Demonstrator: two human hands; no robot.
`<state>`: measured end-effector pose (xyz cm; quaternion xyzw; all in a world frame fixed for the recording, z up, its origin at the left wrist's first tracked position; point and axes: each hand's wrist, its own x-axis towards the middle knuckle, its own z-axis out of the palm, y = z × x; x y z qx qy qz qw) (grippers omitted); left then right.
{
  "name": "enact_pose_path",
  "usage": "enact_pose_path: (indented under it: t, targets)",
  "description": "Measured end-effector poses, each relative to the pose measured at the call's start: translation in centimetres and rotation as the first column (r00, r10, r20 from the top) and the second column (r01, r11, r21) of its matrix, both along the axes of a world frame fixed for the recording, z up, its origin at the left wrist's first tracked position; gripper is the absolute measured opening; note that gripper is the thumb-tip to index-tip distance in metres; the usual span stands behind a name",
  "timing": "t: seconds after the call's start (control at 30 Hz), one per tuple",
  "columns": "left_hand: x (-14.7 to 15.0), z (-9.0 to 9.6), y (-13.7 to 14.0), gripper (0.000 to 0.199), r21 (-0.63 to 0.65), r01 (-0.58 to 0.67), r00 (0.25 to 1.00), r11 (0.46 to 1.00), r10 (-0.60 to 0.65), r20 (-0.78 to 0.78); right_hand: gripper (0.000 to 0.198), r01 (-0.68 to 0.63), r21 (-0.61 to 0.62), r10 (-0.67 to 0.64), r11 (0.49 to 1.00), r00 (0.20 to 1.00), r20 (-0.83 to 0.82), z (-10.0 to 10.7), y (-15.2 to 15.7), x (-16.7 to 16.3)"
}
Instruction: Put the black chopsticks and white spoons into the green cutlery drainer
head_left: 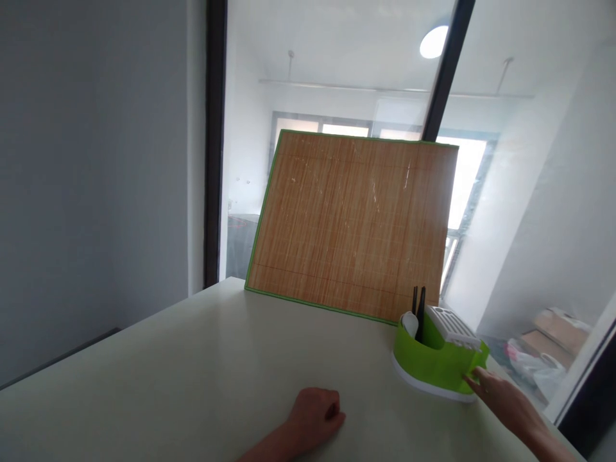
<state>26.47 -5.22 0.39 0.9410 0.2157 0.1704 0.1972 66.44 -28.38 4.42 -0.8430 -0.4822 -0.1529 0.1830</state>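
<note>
A lime-green utensil holder point(428, 364) with a white base stands upright on the right part of the white table point(202, 372). Its white slotted top point(454, 326) covers the right side. From the open left side rise black sticks, perhaps chopsticks point(421, 314), and a white spoon-like piece point(410, 324). My right hand point(498, 393) is at the holder's right end, its fingers pinched on the green edge there. Over the table's front middle, my left hand point(317, 410) is curled into a loose fist, with nothing visible in it, apart from the holder.
Behind the holder, a bamboo mat or board point(351, 224) with green edging leans against the glass partition point(332, 58). A dark frame post point(215, 141) and a grey wall point(96, 160) are on the left. Beyond the glass at right lie cardboard boxes point(558, 333) and a plastic bag.
</note>
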Motion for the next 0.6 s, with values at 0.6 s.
enact_pose_path:
  t: [0.6]
  targets:
    - [0.1, -0.1, 0.1, 0.016, -0.003, -0.027, 0.998, 1.0, 0.027, -0.049, 0.055, 0.296, 0.105, -0.284, 0.95, 0.952, -0.11, -0.4, -5.2, 2.2]
